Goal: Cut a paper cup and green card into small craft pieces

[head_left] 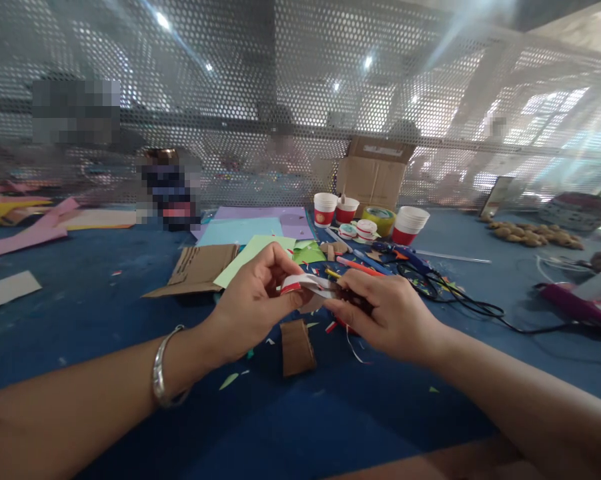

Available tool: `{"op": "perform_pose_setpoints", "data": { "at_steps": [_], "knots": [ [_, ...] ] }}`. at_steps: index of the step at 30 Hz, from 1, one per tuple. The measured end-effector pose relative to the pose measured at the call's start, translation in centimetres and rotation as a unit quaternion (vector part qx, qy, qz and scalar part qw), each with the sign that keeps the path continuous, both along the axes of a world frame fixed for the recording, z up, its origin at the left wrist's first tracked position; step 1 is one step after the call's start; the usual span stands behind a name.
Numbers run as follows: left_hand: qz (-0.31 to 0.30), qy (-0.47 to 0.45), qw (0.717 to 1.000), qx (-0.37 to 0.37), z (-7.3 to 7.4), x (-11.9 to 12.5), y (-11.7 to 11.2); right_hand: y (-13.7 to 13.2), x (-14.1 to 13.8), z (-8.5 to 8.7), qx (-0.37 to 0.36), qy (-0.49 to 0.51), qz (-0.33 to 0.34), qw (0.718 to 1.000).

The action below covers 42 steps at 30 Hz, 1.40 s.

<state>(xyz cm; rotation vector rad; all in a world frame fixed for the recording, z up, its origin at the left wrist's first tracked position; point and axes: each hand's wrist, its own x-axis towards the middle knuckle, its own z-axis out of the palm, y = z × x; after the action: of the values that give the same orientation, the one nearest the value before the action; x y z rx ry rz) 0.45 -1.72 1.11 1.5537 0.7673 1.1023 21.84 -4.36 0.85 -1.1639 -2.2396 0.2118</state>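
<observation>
craft workshop, paper sheets (240,230), paper cups (325,209), tape rolls (379,217), glue gun (405,257)

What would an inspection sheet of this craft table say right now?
Surface: blue table, strewn with paper snippets.
Job's things: red-and-white paper piece, pinched between both hands; cardboard piece on the table just below.
Clutter: paper cups, tape roll, coloured sheets, corrugated sheet.
Grippers: left hand and right hand, both closed on the paper piece.
Cables: black cable, right of the hands.
Surroundings: perforated screen; cardboard box against it.
</observation>
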Motion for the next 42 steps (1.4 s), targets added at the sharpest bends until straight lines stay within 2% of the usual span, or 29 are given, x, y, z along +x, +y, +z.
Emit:
{"op": "perform_pose_setpoints", "data": {
  "at_steps": [3, 6, 15, 27, 42],
  "knots": [
    [-0.008, 0.018, 1.0, 0.012, 0.3, -0.08, 0.11, 0.1, 0.11, 0.15, 0.021, -0.009, 0.006, 1.0],
    [-0.02, 0.033, 0.999, 0.016, 0.4, -0.19, 0.24, 0.26, 0.2, 0.11, 0.009, -0.012, 0.004, 1.0],
    [-0.041, 0.03, 0.998, -0.043, -0.13, -0.21, 0.42, 0.39, 0.11, -0.35, -0.045, 0.01, 0.014, 0.999],
    [-0.002, 0.005, 0.999, -0.043, -0.41, 0.02, 0.04, 0.65, 0.11, -0.14, -0.04, 0.04, 0.021, 0.998],
    [-0.07, -0.037, 0.992, -0.1, -0.38, -0.11, 0.33, 0.47, -0.23, 0.05, -0.077, 0.087, 0.037, 0.992]
  ]
}}
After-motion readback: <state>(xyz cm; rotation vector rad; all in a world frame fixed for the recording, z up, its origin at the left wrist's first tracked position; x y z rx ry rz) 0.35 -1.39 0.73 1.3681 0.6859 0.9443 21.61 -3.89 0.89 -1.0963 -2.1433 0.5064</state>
